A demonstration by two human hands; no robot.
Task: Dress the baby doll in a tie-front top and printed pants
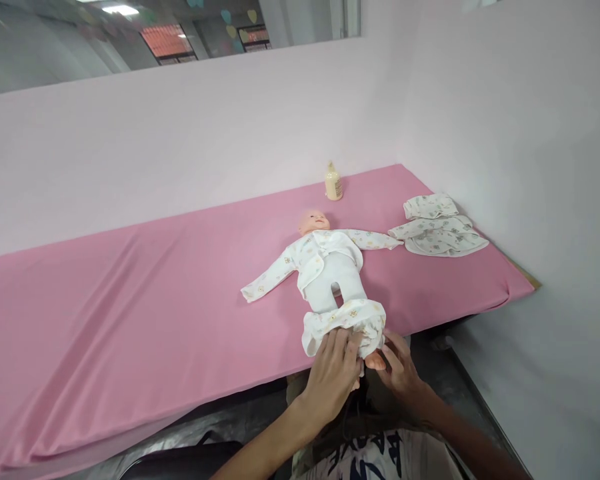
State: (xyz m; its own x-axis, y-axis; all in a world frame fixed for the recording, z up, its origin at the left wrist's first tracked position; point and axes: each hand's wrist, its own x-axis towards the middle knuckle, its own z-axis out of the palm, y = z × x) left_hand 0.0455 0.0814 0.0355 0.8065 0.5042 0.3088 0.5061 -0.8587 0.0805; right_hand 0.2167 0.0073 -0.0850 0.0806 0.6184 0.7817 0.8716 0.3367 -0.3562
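Note:
A baby doll [314, 222] lies on its back on the pink-covered table [130, 300], dressed in a white printed top [320, 257] with the sleeves spread out. Printed trousers [343, 323] are bunched round its lower legs at the table's front edge. My left hand [331, 377] rests on the bunched trousers with its fingers gripping the cloth. My right hand [399, 369] pinches at the doll's bare foot [376, 362] and the trouser hem beside it.
A small cream bottle [333, 182] stands near the wall behind the doll's head. Folded printed baby clothes [437, 230] lie at the table's right end. Pink walls close off the back and the right side.

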